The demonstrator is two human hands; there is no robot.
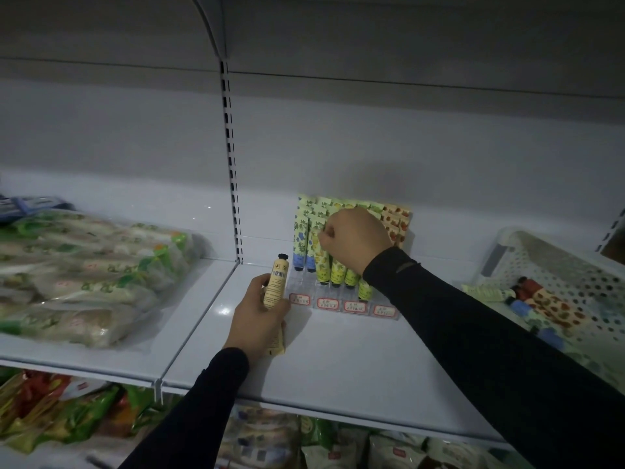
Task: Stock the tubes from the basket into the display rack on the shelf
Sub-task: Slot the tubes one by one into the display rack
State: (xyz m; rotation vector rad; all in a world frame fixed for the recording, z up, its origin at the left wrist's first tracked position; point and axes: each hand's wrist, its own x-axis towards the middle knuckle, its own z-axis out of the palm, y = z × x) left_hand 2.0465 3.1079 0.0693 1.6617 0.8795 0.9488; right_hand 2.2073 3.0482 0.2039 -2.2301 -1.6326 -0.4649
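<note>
A clear display rack [341,304] with red price labels stands on the white shelf [355,360] against the back wall. It holds several upright tubes: blue-capped ones at left, yellow-green ones [336,270] in the middle, strawberry-print ones [399,221] at right. My right hand [355,238] is curled over the yellow-green tubes and pinches the top of one. In front of the rack's left end, my left hand [260,316] grips a pale yellow tube [275,286] with a black cap and barcode, cap up. More tubes [541,306] lie in the white perforated basket [554,262] at right.
Bagged green-and-white goods [84,272] fill the neighbouring shelf at left. A slotted metal upright [231,157] divides the two shelf bays. More packaged goods [67,411] sit on the shelf below. An upper shelf overhangs the work area.
</note>
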